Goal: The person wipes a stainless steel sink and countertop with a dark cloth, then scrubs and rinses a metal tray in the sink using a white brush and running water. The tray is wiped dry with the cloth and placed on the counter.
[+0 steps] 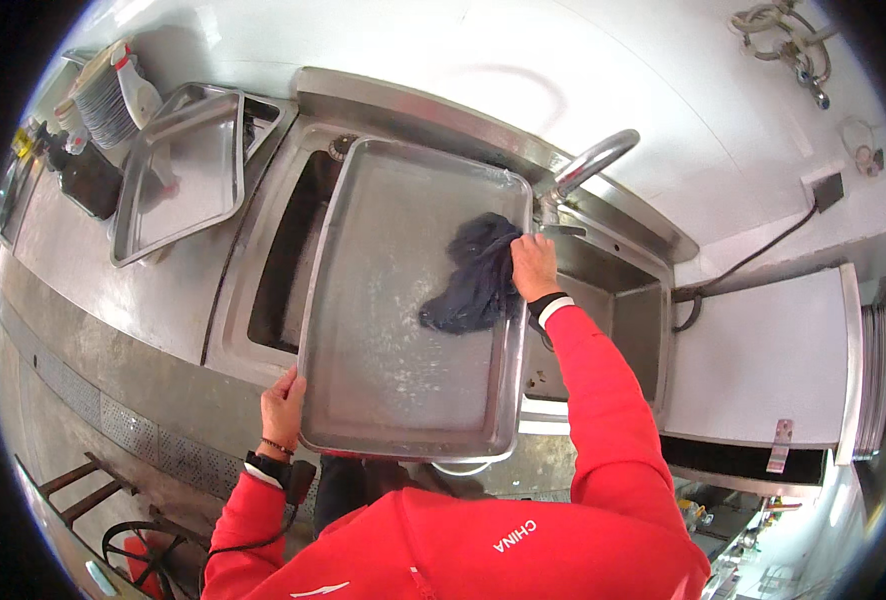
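Note:
A large rectangular metal tray (393,260) lies across a double sink, its near end jutting past the front edge. Wet streaks and droplets show on its inside. My left hand (283,408) grips the tray's rim at the near left corner. My right hand (535,267) is closed on a dark blue cloth (473,280) at the tray's right rim. The bunched cloth spreads over the tray's inner right side, and part of it hangs outside the rim.
A curved faucet (598,160) rises behind the sink's divider. The right basin (638,330) holds small scraps. Left on the steel counter (93,290) are more metal trays (188,180), a dark jug (88,175), a spray bottle (138,92) and stacked plates (103,100). A white-topped cabinet (753,360) stands right.

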Tool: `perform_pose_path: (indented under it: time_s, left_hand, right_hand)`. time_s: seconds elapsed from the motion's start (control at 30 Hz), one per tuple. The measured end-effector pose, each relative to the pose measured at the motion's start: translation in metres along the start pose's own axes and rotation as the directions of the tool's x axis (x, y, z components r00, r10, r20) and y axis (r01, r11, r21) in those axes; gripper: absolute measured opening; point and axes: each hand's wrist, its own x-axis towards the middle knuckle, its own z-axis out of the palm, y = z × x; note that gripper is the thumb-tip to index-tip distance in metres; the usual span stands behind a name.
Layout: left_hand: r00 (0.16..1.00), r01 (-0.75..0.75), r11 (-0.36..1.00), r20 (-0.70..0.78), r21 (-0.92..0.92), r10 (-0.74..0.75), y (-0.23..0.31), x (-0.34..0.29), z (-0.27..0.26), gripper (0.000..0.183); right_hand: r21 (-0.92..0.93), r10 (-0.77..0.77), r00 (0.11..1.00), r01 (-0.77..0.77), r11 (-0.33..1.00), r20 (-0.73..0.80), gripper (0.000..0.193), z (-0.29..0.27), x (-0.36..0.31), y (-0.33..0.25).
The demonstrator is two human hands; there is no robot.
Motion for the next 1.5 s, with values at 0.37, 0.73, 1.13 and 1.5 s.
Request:
perform_pose_path:
  time_s: [0.37,0.73,1.13,1.5]
  left_hand:
    - [0.999,-0.007,1.0,0.037,0.03,0.006,0.019,-0.008,0.0,0.035]
    - [0.995,-0.043,0.998,0.091,0.052,0.038,0.019,-0.01,-0.002,0.036]
    - [0.995,-0.053,0.998,0.088,0.046,0.049,0.022,-0.01,0.001,0.034]
    - [0.993,-0.08,0.997,0.088,-0.002,0.079,0.014,-0.007,0.002,0.035]
  right_hand:
    - [0.269,0.536,0.825,-0.565,0.78,0.177,0.015,0.035,0.108,0.015]
    - [0.48,0.782,0.621,-0.703,0.525,0.054,0.016,0.078,0.178,0.0]
    - [0.674,0.538,0.843,-0.397,0.623,0.0,0.033,0.045,0.222,-0.097]
    - [0.583,-0.149,0.97,0.008,0.813,0.193,0.049,-0.001,0.215,-0.177]
